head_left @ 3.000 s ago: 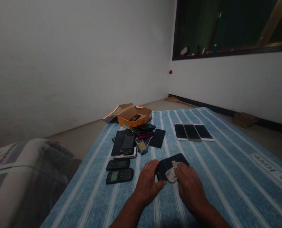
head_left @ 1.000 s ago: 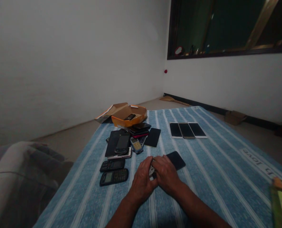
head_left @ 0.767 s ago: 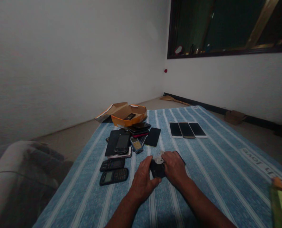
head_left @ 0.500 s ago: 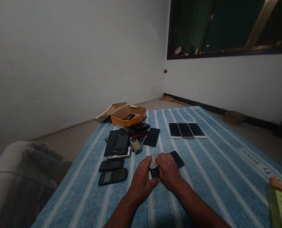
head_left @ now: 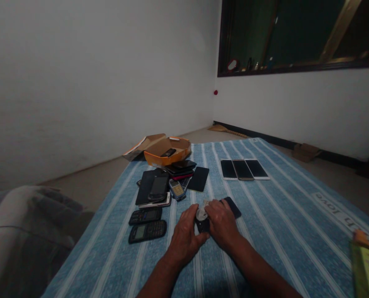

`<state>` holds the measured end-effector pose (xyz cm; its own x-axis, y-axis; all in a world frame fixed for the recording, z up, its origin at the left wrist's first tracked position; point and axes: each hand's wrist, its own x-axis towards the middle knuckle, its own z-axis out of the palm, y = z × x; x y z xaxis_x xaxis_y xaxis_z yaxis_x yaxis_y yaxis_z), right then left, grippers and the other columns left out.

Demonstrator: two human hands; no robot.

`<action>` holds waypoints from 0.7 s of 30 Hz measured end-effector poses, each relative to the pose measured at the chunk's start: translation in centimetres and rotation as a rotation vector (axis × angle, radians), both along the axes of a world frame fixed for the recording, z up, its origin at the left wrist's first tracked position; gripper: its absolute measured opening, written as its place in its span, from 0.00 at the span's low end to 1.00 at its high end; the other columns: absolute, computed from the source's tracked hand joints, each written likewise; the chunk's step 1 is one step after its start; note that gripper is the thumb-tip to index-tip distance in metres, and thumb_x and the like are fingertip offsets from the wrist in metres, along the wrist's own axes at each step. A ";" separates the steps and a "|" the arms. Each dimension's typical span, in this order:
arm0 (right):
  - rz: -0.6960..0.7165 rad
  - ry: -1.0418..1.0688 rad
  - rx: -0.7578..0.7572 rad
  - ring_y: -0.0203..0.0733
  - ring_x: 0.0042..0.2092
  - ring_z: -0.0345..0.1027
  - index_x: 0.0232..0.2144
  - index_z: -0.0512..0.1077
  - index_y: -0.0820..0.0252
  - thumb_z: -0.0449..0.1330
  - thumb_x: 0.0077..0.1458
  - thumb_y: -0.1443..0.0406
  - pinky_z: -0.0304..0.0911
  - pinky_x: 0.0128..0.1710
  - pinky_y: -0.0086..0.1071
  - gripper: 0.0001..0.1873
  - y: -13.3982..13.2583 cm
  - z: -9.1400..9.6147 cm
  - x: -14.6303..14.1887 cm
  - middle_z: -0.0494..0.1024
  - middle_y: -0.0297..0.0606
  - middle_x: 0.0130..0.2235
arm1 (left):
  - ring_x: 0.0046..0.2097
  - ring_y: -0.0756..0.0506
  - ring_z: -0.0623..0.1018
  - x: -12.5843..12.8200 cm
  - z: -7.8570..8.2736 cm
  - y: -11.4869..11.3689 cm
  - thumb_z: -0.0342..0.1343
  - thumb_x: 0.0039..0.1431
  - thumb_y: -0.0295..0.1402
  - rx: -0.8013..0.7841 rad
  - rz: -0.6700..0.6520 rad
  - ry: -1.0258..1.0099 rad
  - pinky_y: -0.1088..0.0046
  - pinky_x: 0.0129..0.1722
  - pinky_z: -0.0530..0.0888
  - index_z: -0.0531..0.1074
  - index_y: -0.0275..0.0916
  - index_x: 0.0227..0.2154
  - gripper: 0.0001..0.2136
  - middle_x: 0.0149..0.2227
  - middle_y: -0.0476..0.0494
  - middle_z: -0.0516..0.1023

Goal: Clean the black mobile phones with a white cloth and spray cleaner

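Note:
A dark smartphone [head_left: 230,205] lies on the blue striped mat [head_left: 280,215] in front of me. My left hand [head_left: 186,236] rests at its near left end, fingers curled against its edge. My right hand [head_left: 223,223] lies over the phone and presses a small pale cloth [head_left: 201,212] onto it, fingers closed around the cloth. Only the phone's far end and a dark bit between my hands show.
A heap of several phones [head_left: 172,182] lies to the left, with two keypad phones [head_left: 145,223] nearer me. An orange box [head_left: 167,151] sits behind them. Three phones [head_left: 244,169] lie side by side farther right. A yellow-green object [head_left: 366,265] stands at the right edge.
My right hand with the cloth has slid back and forth over the phone, from its far end toward its near left end. My left hand stayed at the phone's edge.

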<state>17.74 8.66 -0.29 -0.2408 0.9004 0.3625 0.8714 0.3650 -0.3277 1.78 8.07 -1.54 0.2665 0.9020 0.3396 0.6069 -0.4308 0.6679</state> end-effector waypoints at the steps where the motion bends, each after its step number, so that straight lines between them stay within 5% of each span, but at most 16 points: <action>1: 0.030 0.006 0.007 0.46 0.53 0.64 0.39 0.74 0.59 0.53 0.57 0.75 0.46 0.59 0.44 0.13 -0.2 -0.1 -0.2 0.77 0.41 0.46 | 0.58 0.33 0.71 0.0 0.0 0.0 0.62 0.46 0.30 0.003 -0.006 -0.003 0.47 0.57 0.69 0.62 0.39 0.58 0.33 0.56 0.34 0.71; 6: 0.068 0.020 0.017 0.45 0.52 0.65 0.40 0.74 0.58 0.52 0.59 0.74 0.46 0.59 0.44 0.13 -0.4 -0.2 -0.6 0.78 0.40 0.46 | 0.58 0.34 0.71 0.1 0.1 0.1 0.61 0.48 0.31 0.001 -0.027 0.002 0.47 0.57 0.69 0.62 0.38 0.58 0.31 0.56 0.33 0.71; 15: -0.166 -0.046 -0.026 0.48 0.50 0.66 0.38 0.75 0.62 0.51 0.56 0.77 0.48 0.57 0.45 0.15 0.9 0.1 2.2 0.78 0.43 0.44 | 0.59 0.32 0.70 -0.2 0.0 -0.1 0.64 0.44 0.29 -0.029 -0.009 0.029 0.46 0.58 0.68 0.61 0.35 0.59 0.35 0.57 0.31 0.70; 21: 0.010 -0.015 0.025 0.46 0.53 0.64 0.40 0.74 0.61 0.52 0.57 0.76 0.46 0.59 0.43 0.14 0.1 -0.5 1.0 0.77 0.43 0.47 | 0.58 0.33 0.72 0.0 0.3 -0.1 0.63 0.44 0.28 -0.019 -0.002 0.032 0.46 0.57 0.70 0.63 0.36 0.58 0.34 0.56 0.33 0.72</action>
<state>18.75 8.73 -0.76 -0.2550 0.8885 0.3816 0.8723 0.3816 -0.3056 1.77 7.99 -1.22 0.2783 0.9079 0.3136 0.6274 -0.4190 0.6563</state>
